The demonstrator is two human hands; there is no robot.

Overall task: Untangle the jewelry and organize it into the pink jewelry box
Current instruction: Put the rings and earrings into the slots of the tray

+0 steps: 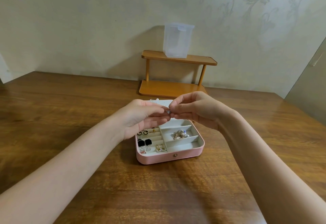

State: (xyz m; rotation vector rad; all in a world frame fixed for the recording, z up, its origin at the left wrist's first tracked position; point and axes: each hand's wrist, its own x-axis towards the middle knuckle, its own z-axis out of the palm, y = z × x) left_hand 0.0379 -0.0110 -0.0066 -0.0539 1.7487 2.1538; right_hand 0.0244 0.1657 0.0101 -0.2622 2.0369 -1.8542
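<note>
The pink jewelry box [158,158] lies open on the wooden table, its pale lid [158,103] tilted back behind my hands. Earrings [144,142] fill the ring-roll rows on its left side. A tangled clump of gold and pearl jewelry [180,134] sits in a middle right compartment. Above the box my left hand [141,118] and my right hand [195,109] meet, and both pinch one small silver earring [168,112] between their fingertips.
A two-tier wooden shelf [176,86] stands at the back against the wall, with a clear plastic container [177,41] on its top tier. The table's far edge runs along the wall. A grey panel [308,82] rises at the right.
</note>
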